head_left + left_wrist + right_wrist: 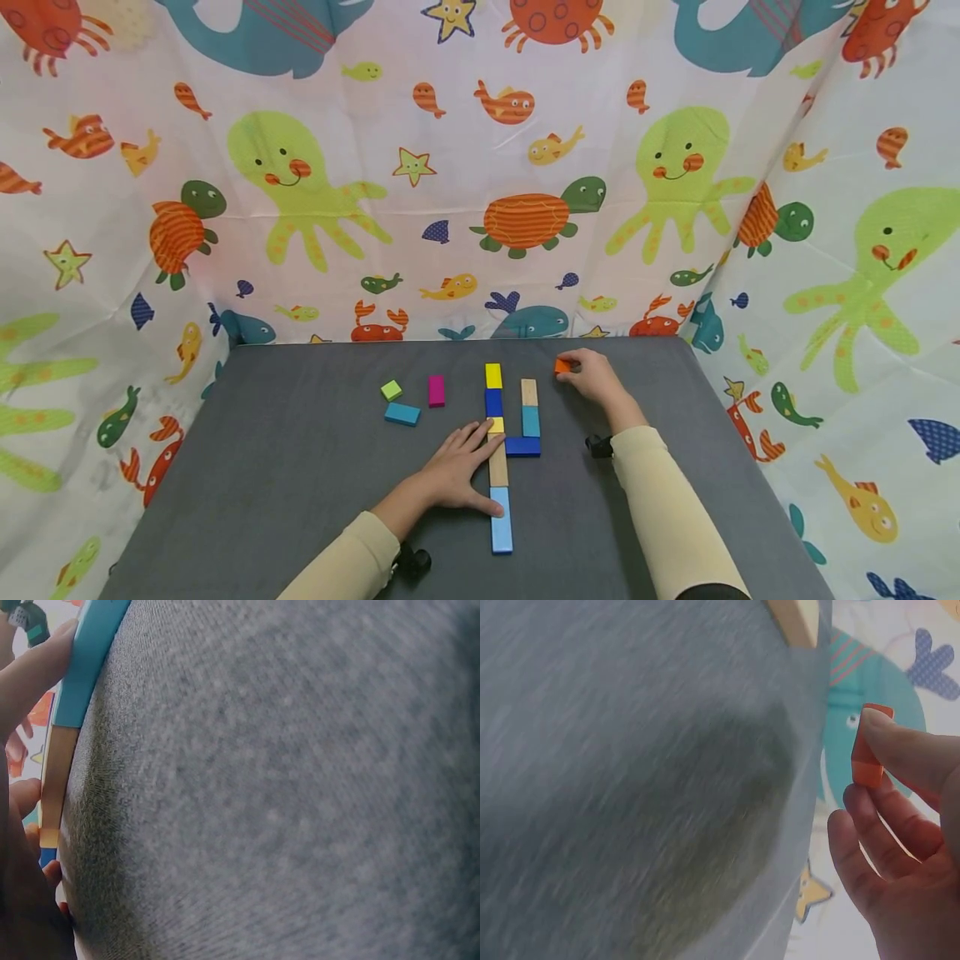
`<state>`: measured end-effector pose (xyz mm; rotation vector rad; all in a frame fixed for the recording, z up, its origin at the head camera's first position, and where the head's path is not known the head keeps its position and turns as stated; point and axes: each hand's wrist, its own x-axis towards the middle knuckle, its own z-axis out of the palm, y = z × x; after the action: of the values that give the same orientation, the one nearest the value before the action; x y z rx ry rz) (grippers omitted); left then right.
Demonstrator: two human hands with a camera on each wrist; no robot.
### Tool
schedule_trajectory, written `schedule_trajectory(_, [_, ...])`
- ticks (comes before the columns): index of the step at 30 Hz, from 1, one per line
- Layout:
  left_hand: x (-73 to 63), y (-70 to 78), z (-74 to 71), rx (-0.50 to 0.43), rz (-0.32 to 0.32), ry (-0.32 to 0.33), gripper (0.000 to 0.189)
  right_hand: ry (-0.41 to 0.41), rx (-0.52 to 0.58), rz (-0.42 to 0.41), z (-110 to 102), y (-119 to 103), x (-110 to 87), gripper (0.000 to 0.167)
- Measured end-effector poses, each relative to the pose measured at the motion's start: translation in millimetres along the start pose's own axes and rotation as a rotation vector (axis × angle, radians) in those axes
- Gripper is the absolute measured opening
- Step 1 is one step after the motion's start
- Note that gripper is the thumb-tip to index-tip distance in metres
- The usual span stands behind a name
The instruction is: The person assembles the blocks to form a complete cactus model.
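- The orange block [562,367] is in the right hand [597,380], near the far edge of the table [300,467], to the right of the short tan block [528,392].
- The right hand pinches it between thumb and fingers; the left hand [459,471] is spread along the column, its thumb touching the light blue block [502,535] and its fingers reaching over the long tan block [498,473].
- The orange block looks like painted wood: probably light, stiff and hard to damage, though its smooth faces might turn in a loose pinch.
- A hold on two opposite faces, near the middle, would seem steadiest and would leave the ends free.
- The column's blocks likely slide easily when nudged, so a light touch from the side should do.
- The right wrist view shows the orange block's length and the thumb flat on one face, against the curtain [885,690]; the head view hides much of it behind the fingers.
- The left wrist view shows the light blue block and long tan block meeting end to end.
- Only the head view shows the loose green block [391,390] and magenta block [437,392].
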<state>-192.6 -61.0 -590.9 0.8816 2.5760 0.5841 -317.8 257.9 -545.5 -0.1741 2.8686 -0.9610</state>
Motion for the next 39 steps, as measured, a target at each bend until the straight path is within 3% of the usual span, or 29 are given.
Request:
schedule_trajectory(15, [0.4,-1.5,2.5,0.003,-0.011,0.006,0.121,-0.029,0.025,-0.045,29,-49,33.4,0.044])
schedule_trajectory(30, [0.8,-1.8,2.1,0.009,-0.007,-0.001,0.12,-0.082,0.035,-0.077,54,-77,61.0,0.043])
schedule_trajectory(39, [0.5,-2.6,0.2,0.001,-0.01,-0.006,0.12,-0.083,0.027,-0.036,67,-92,77.6,0.042])
